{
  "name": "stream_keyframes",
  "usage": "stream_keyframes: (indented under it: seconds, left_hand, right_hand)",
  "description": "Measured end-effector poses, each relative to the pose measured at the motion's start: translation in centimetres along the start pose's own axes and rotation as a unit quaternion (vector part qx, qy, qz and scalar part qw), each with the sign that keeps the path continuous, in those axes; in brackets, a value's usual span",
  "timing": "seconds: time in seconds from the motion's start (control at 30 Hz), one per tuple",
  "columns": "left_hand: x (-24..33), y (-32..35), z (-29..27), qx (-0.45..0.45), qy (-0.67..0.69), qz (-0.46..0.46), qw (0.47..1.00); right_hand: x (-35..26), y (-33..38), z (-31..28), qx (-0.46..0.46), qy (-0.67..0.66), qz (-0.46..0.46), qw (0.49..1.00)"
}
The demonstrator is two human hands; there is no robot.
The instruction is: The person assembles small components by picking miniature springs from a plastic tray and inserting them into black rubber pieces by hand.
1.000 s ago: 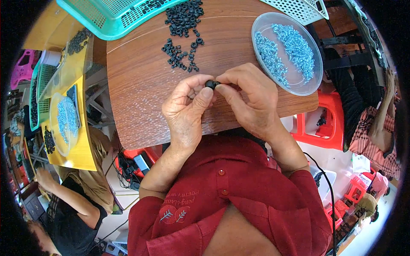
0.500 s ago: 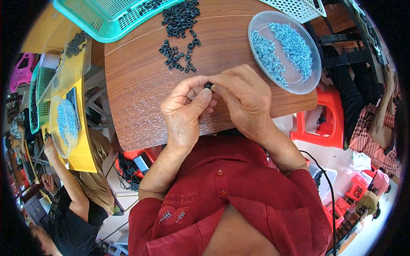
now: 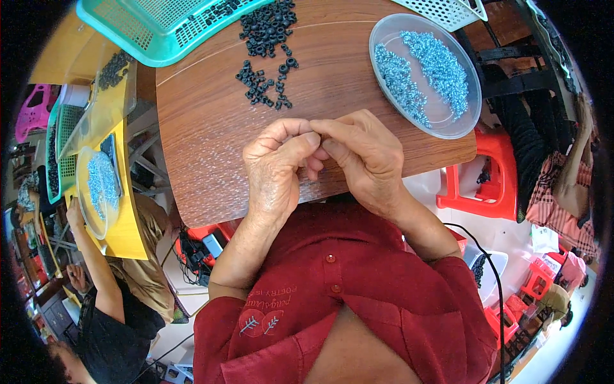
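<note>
Black small ring-shaped parts (image 3: 265, 48) lie loose on the brown wood-grain desk (image 3: 204, 141) at 12 o'clock from the left hand (image 3: 276, 168) and right hand (image 3: 363, 160), the left nearer. Both hands meet fingertip to fingertip; whether they pinch a part cannot be told. At 1 o'clock, a clear round plastic tray (image 3: 441, 121) holds pale blue small pieces (image 3: 422, 67); a teal slotted plastic basket (image 3: 160, 25) sits at 11 o'clock.

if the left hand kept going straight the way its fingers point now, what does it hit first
The left hand points its fingers right, straight at the right hand, whose fingertips it already touches. So it would probably meet the right hand at once; any small part pinched between them is hidden.
</note>
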State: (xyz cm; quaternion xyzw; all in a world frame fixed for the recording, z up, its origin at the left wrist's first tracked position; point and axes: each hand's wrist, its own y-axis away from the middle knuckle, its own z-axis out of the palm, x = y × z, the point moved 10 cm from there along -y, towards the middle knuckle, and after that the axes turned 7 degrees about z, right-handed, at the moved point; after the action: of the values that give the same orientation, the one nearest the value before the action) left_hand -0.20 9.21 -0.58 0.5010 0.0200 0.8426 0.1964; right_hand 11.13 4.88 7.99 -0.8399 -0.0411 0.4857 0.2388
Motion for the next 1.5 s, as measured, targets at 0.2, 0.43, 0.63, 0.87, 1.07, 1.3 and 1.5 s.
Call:
stream_keyframes:
  seconds: [0.2, 0.43, 0.63, 0.87, 1.07, 1.3, 1.5]
  left_hand:
    - [-0.5, -0.2, 0.4, -0.012, 0.051, -0.009, 0.999]
    - [0.3, -0.1, 0.7, -0.005, 0.033, 0.016, 0.999]
    - [-0.1, 0.5, 1.4, -0.064, 0.003, -0.01, 0.998]
    - [0.3, 0.4, 1.4, -0.077, -0.02, 0.022, 0.997]
    - [0.5, 0.7, 1.6, -0.036, 0.021, 0.029, 0.999]
    - [0.9, 0.8, 2.3, -0.049, 0.035, 0.033, 0.998]
    - [3.9, -0.1, 2.7, -0.117, -0.359, 0.201, 0.904]
  right_hand:
    - [-1.0, -0.7, -0.1, -0.023, 0.056, -0.04, 0.997]
    - [-1.3, -0.4, 0.6, 0.0, 0.122, -0.123, 0.985]
    - [-0.8, -0.3, 0.1, 0.018, 0.128, -0.12, 0.984]
    - [-1.3, 0.0, 0.4, 0.018, 0.112, -0.15, 0.982]
    - [-2.0, 0.5, 0.4, 0.039, 0.109, -0.206, 0.972]
    - [-3.0, 0.4, 0.2, 0.015, 0.14, -0.235, 0.962]
    - [-1.7, -1.5, -0.9, -0.035, 0.165, -0.196, 0.966]
